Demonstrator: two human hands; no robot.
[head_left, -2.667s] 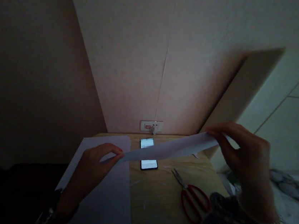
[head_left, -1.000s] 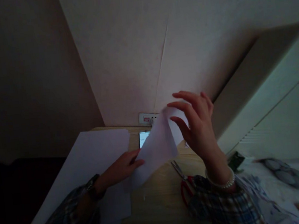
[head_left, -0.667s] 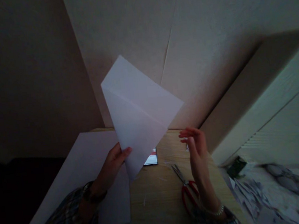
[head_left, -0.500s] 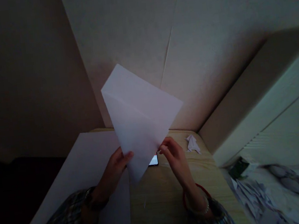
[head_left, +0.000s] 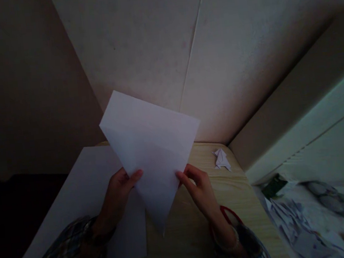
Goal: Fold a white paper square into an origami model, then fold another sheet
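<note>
1. Since half a second ago, the sheet [head_left: 153, 156] sits lower and further toward 9 o'clock in view. The right hand [head_left: 199, 186] has slid along its edge toward the lower point.
2. Sheet: white, folded, three-cornered outline, point down at 6 o'clock. It is held up clear of the table [head_left: 187, 235], in front of the wall.
3. Left hand [head_left: 120, 191]: at 8 o'clock of the sheet's middle. Grip clamped on the sheet's left edge, thumb on the near face.
4. Right hand: at 4 o'clock of the sheet's middle. Grip pinched together on the sheet's right edge.
5. Table: pale wood, below both hands.
6. Stack [head_left: 82, 189]: white paper, flat on the table at 9 o'clock, partly under the left forearm.
7. Figure [head_left: 221, 159]: small, white, folded paper. It lies on the table at 1 o'clock of the right hand, apart from it.
8. Scissors [head_left: 229, 217]: red handle only, showing beside the right wrist; blades hidden.
9. Scraps [head_left: 295, 231]: paper, blurred, off the table at 4 o'clock.
</note>
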